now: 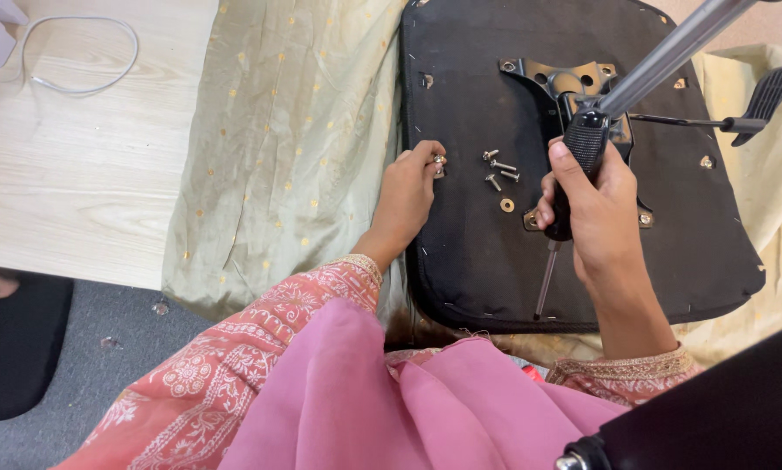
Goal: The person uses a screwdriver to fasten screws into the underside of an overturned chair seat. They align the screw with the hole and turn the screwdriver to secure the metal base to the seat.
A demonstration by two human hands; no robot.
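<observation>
Left hand (406,193) pinches a small screw (439,161) at the seat underside's (469,261) nine o'clock edge; right hand (593,204) is closed around a black-handled screwdriver (558,228), tip pointing to six o'clock. Loose screws (500,169) lie between them. Best to seat the screw squarely, by my judgement, before bringing the tip over.

The right hand (595,204) hides the screwdriver (573,178) handle's middle (top edge crops the grey pole (669,57))
</observation>
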